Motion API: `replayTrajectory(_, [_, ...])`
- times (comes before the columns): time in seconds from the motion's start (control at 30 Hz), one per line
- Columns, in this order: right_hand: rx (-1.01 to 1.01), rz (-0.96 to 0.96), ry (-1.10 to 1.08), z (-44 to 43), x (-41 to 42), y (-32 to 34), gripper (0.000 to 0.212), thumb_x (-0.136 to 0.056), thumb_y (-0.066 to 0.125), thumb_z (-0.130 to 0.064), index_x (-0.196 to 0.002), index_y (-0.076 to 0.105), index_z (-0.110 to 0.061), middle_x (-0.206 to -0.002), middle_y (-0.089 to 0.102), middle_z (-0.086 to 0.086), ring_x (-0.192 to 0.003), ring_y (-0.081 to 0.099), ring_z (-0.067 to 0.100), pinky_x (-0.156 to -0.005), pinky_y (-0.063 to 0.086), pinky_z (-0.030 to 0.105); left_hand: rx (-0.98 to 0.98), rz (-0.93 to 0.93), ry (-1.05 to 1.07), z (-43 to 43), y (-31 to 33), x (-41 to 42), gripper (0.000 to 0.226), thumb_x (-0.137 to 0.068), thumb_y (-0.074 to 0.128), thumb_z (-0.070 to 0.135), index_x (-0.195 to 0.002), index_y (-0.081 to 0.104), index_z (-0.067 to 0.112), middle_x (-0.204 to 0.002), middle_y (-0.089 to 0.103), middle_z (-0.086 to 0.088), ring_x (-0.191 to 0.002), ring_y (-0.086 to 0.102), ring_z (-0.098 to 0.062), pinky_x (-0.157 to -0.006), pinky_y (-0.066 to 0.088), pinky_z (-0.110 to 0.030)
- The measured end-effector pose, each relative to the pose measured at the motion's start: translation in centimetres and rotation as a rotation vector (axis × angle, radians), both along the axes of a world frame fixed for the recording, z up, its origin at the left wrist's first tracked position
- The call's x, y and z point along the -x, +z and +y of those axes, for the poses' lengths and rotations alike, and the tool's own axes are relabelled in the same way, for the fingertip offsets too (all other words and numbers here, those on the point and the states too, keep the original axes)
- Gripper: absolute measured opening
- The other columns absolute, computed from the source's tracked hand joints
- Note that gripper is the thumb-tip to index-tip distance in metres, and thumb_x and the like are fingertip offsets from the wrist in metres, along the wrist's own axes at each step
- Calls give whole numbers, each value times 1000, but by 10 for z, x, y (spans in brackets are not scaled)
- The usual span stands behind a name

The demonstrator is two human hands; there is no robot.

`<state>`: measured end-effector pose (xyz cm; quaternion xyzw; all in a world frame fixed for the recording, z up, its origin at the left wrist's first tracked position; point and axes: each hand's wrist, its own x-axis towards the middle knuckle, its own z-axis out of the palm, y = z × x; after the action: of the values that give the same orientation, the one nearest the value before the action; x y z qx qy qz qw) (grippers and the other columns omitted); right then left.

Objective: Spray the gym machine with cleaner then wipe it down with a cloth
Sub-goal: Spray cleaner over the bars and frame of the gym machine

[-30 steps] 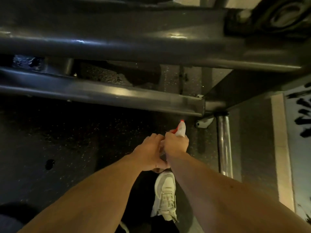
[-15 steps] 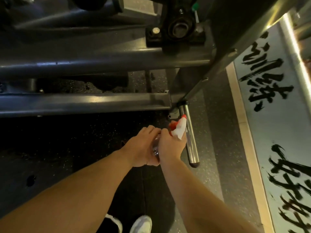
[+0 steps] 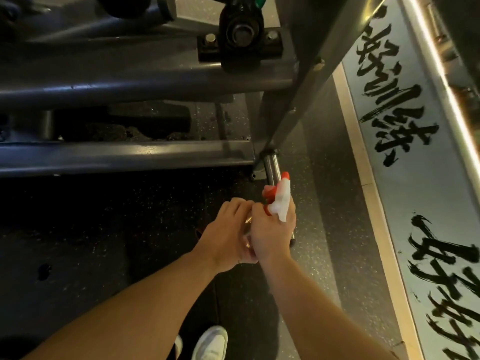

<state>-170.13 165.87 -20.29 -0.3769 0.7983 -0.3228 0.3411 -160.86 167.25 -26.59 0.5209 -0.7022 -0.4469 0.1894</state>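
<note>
Both arms reach forward, hands pressed together. Right hand wraps the neck of the spray bottle, its white head and red nozzle pointing up and away. Left hand curls round the bottle's body, which is mostly hidden between the palms. Bottle is held above the dark speckled floor, overlapping a chrome peg at the right end of the gym machine's lower beam. White shoe below. Lettered panel along the floor's right edge.
</note>
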Motion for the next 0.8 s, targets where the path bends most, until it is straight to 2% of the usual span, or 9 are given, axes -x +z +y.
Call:
replayTrajectory(0.07, [-39, 9, 31, 5, 5, 1, 55, -92, 61, -9, -97, 46, -62, -109, 56, -14, -97, 57, -4, -73, 44, 11, 1, -49, -24, 6, -4, 5, 96, -71, 89, 49, -147, 31, 35, -144, 30, 16, -130, 36, -5, -104, 53, -33])
replayTrajectory(0.17, [-102, 24, 24, 8, 18, -8, 60, -92, 56, -2, -95, 48, -61, -94, 58, -6, -84, 61, 10, -67, 46, 19, -41, -88, -47, 16, -11, 13, 101, -70, 88, 50, -148, 27, 35, -142, 30, 15, -127, 36, -4, -101, 53, -31])
replayTrajectory(0.27, [-221, -15, -24, 20, 28, -25, 52, -94, 54, -1, -126, 49, -41, -96, 57, -2, -87, 62, 16, -66, 47, 24, -173, -147, -106, 26, -20, 24, 95, -73, 86, 46, -147, 28, 32, -140, 35, 10, -126, 40, -10, -103, 50, -34])
replayTrajectory(0.37, [-300, -112, -68, 34, 38, -44, 76, -93, 57, -1, -150, 35, -45, -111, 59, -5, -97, 61, 12, -69, 45, 22, -279, -166, -133, 38, -33, 34, 94, -75, 85, 46, -149, 29, 30, -140, 37, 7, -130, 41, -13, -108, 46, -37])
replayTrajectory(0.43, [-338, -113, -93, 39, 43, -52, 66, -92, 56, -1, -143, 43, -41, -113, 60, -2, -98, 63, 16, -68, 46, 24, -325, -154, -153, 45, -40, 40, 93, -75, 85, 45, -148, 30, 29, -141, 38, 6, -129, 41, -14, -110, 45, -39])
replayTrajectory(0.5, [-377, -99, -165, 43, 47, -57, 47, -93, 54, -3, -122, 54, -40, -107, 62, 5, -90, 63, 18, -67, 48, 29, -354, -144, -179, 50, -45, 46, 92, -75, 84, 46, -148, 31, 28, -140, 39, 4, -129, 41, -16, -110, 45, -41])
replayTrajectory(0.6, [-417, -151, -321, 51, 52, -61, 35, -96, 56, -6, -95, 54, -41, -98, 60, 6, -87, 62, 20, -72, 48, 35, -361, -150, -222, 56, -51, 54, 93, -77, 83, 46, -151, 29, 26, -144, 38, 1, -132, 41, -18, -110, 44, -39])
replayTrajectory(0.7, [-451, -102, -292, 62, 58, -71, 32, -96, 55, -6, -118, 57, -29, -106, 63, 8, -92, 63, 22, -71, 47, 33, -404, -142, -254, 66, -59, 59, 94, -79, 83, 46, -153, 28, 26, -147, 38, 0, -137, 39, -20, -112, 43, -40])
replayTrajectory(0.8, [-494, -81, -261, 71, 54, -68, 60, -96, 53, -6, -143, 45, -40, -110, 61, 7, -92, 61, 19, -69, 46, 32, -447, -122, -270, 78, -60, 59, 95, -78, 83, 50, -153, 28, 28, -149, 38, 1, -139, 38, -21, -115, 40, -43])
